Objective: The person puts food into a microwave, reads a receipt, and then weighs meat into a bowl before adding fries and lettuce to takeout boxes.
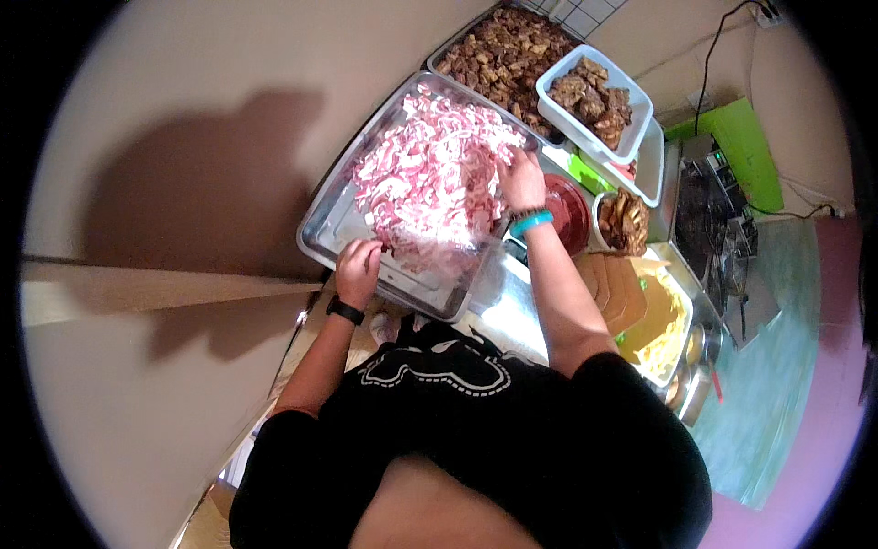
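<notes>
A large metal tray (343, 226) lies before me, heaped with thin slices of raw pink-and-white meat (439, 165). My right hand (523, 182) is at the right side of the heap, fingers bent down against the slices; its fingertips are partly hidden. My left hand (358, 271) is at the tray's near left edge with its fingers curled together. Clear plastic film or a bag (456, 255) lies over the near part of the meat. Whether either hand grips anything cannot be made out.
Behind stands a tray of browned meat pieces (507, 55), overlapped by a pale plastic tub (641, 117). To the right are a red bowl (573, 216), a white container of brown pieces (623, 221), cardboard (614, 291) over a tray of yellow strips (669, 350), and dark electrical gear (713, 206).
</notes>
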A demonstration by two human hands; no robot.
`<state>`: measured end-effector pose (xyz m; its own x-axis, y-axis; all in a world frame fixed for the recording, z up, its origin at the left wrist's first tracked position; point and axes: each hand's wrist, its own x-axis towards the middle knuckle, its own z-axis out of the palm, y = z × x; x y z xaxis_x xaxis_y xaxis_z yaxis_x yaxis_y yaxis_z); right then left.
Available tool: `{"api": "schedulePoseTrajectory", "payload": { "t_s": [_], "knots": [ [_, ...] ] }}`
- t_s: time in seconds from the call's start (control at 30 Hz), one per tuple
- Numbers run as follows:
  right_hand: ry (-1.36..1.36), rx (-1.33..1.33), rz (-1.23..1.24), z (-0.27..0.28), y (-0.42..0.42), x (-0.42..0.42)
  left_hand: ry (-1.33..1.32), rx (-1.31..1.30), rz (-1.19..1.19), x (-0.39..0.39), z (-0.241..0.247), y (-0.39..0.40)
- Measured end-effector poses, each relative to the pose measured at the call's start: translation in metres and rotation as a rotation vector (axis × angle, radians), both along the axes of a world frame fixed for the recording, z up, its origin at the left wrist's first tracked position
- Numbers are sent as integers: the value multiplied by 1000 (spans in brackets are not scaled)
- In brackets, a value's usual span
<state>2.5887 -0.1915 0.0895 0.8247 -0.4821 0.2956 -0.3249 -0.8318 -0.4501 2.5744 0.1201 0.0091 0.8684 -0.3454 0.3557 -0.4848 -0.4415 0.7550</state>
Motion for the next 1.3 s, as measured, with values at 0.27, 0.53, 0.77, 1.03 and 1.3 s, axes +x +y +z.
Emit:
{"api": "schedulePoseTrajectory", "payload": {
  "t_s": [0.27,0.53,0.77,1.03,1.3],
  "knots": [
    [162,-91,43,-57,-86,161,14,164,64,-6,-4,-5],
    [484,-127,-74,-51,-110,246,-4,221,140,-4,-6,-14],
    [521,-303,-54,-49,-112,254,31,252,176,-2,-5,-19],
    [561,-388,26,-55,-110,255,54,264,164,-1,-2,-20],
    [486,-531,52,-77,-117,265,16,249,173,0,-2,-20]
  ]
}}
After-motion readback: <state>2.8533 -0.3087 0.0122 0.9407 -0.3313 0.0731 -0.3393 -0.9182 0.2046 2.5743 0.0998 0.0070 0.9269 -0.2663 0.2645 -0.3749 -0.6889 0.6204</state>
